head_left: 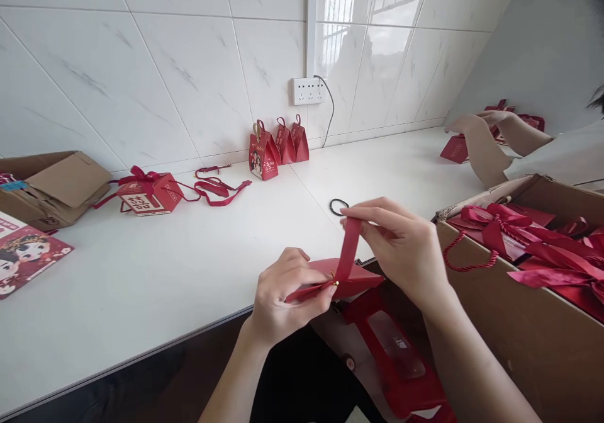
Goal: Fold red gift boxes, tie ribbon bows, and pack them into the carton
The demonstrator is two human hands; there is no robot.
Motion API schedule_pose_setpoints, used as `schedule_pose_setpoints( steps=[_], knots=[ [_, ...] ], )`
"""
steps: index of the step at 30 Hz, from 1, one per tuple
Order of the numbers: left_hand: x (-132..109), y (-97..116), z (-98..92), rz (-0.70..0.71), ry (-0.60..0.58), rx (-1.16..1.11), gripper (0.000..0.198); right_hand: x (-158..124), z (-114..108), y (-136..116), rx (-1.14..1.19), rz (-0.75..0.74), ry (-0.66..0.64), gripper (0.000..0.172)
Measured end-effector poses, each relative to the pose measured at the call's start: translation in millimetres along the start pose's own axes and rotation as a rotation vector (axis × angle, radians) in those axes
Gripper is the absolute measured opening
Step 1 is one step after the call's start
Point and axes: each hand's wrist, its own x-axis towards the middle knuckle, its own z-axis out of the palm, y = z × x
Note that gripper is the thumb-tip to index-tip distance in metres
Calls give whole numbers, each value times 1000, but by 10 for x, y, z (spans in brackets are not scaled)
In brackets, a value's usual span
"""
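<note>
My left hand (pixel 285 291) grips a red paper gift box (pixel 361 276) near the front edge of the counter, its thumb and fingers closed on the box's upper edge. At my left thumb tip is a small gold fastener (pixel 335 282), where a red ribbon (pixel 350 247) meets the box. My right hand (pixel 401 240) pinches the upper end of this ribbon and holds it upright above the box. Part of the box is hidden behind my left fingers. Just beyond my right fingertips, a black hair tie (pixel 338 207) lies on the counter.
Small red boxes (pixel 263 152) stand by the wall. Left are a bowed box (pixel 150 195), loose ribbons (pixel 219 188) and a cardboard box (pixel 61 187). A carton (pixel 500 310) of red boxes stands right. Another person's hands (pixel 486 136) work on red boxes at the far right.
</note>
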Motion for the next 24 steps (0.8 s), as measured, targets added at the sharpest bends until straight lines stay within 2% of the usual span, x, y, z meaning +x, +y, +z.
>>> schedule_pose_setpoints(
  steps=[4, 8, 13, 20, 24],
  knots=[
    [-6, 0, 2, 11, 10, 4, 11, -94, -82, -102, 240, 303, -178, 14],
    [-22, -13, 12, 26, 16, -13, 16, -183, -64, -127, 417, 416, -326, 10],
    [-41, -20, 19, -4, 11, -49, 18, -256, 11, -142, 517, 453, -316, 14],
    [-51, -7, 20, -12, 14, -61, 19, -308, 29, -188, 438, 399, -234, 14],
    [-62, -15, 28, -5, 20, -60, 21, -331, 46, -181, 478, 403, -217, 14]
  ],
)
